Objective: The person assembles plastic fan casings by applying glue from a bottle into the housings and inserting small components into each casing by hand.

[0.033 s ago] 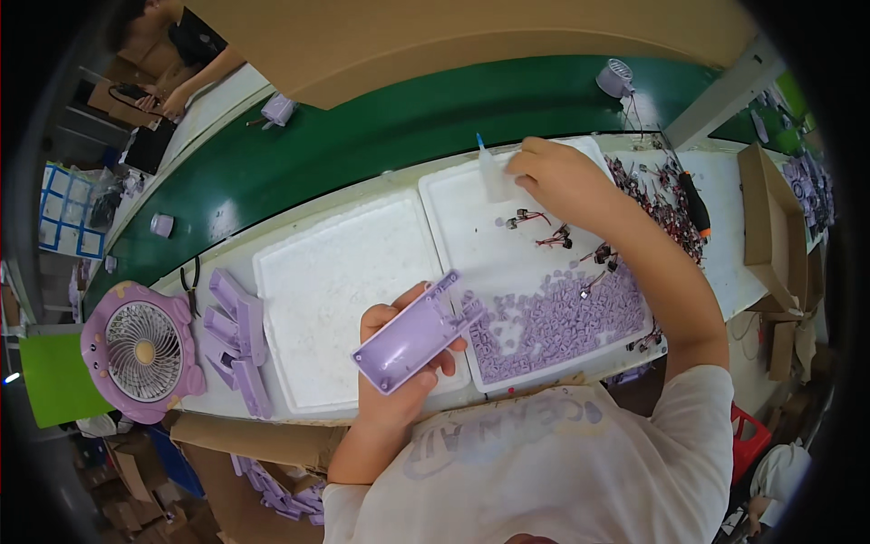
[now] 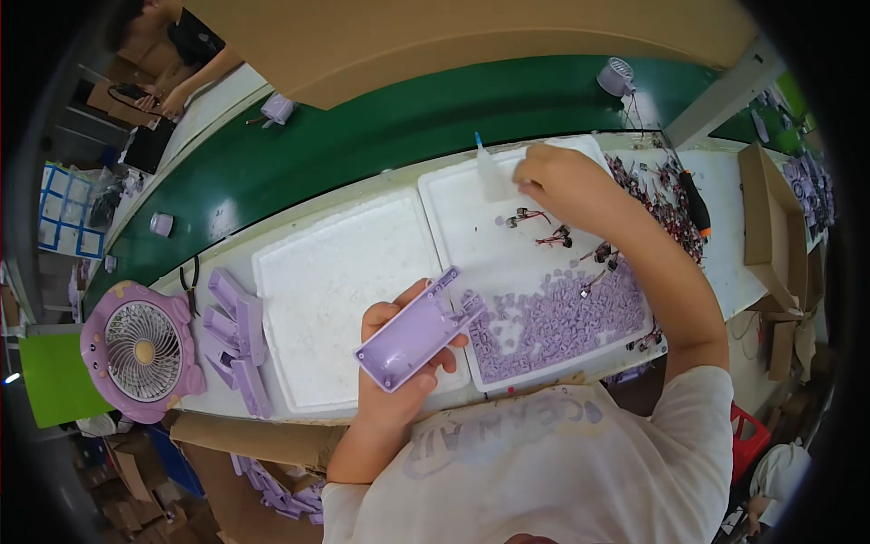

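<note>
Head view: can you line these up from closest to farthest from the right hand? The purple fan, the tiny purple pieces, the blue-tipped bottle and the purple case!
From the right hand:
1. Blue-tipped bottle: just to its left.
2. Tiny purple pieces: below, in the white tray.
3. Purple case: lower left, in the left hand.
4. Purple fan: far left.

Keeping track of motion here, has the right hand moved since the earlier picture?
Yes, slightly: the right hand has shifted rightward and toward the body, judged against the right white tray.
</note>
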Demonstrator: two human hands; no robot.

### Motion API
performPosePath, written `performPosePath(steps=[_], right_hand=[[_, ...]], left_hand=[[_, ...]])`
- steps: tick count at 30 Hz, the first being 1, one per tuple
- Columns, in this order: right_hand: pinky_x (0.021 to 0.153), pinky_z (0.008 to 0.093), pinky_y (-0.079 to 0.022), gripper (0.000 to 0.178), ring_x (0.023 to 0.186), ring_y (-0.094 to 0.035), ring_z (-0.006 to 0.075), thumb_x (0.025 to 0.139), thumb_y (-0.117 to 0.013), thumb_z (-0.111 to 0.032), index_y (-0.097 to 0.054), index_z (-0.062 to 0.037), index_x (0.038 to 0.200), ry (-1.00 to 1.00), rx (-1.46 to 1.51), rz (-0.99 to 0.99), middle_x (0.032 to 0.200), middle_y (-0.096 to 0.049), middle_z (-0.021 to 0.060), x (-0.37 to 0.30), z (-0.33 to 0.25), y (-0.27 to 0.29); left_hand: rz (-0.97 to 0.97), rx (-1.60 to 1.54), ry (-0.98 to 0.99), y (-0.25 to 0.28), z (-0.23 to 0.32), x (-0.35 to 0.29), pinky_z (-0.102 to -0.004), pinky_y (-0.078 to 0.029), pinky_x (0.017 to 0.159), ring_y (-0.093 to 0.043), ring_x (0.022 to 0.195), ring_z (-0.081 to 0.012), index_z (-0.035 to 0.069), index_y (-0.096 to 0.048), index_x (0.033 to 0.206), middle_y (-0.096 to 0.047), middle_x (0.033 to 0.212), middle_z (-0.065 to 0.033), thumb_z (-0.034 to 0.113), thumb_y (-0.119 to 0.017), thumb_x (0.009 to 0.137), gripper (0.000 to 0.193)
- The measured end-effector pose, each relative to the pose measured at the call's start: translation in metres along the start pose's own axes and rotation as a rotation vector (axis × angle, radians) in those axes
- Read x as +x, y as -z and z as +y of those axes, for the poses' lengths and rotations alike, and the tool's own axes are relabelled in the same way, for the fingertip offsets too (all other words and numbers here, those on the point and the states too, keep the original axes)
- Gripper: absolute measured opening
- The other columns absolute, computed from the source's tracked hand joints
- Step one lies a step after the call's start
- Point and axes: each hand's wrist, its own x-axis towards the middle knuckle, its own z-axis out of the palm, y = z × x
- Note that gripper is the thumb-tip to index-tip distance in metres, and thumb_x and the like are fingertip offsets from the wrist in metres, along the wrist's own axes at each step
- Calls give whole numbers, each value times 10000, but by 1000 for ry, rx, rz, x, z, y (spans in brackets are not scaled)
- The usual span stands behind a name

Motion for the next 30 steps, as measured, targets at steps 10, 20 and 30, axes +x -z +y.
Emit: performPosePath(steps=[10, 20, 30], right_hand=[[700, 360, -454, 84, 797, -544, 270, 709, -643, -96, -607, -36, 755, 123, 62, 42, 768, -520, 86, -23, -17, -16], [638, 323, -470, 110, 709, -567, 252, 722, -613, -44, -574, -1, 815, 33, 211, 103, 771, -564, 99, -23, -38, -1], [566, 323, -444, 146, 676, -540, 231, 681, -653, -10, -572, -40, 799, 227, 552, 145, 778, -536, 77, -35, -101, 8]], left_hand=[[-113, -163, 77, 0, -9, 7, -364, -465, 766, -479, 1109, -385, 134, -395, 1170, -254, 1403, -158, 583, -390, 860, 546], [-8, -234, 94, -4, -14, 6, -371, -469, 752, -431, 1144, -422, 126, -443, 1116, -381, 1311, -137, 443, -383, 915, 379], [120, -103, 157, -25, -13, 2, -406, -420, 885, -479, 1094, -252, 84, -325, 1260, -434, 1246, -116, 319, -449, 916, 435]])
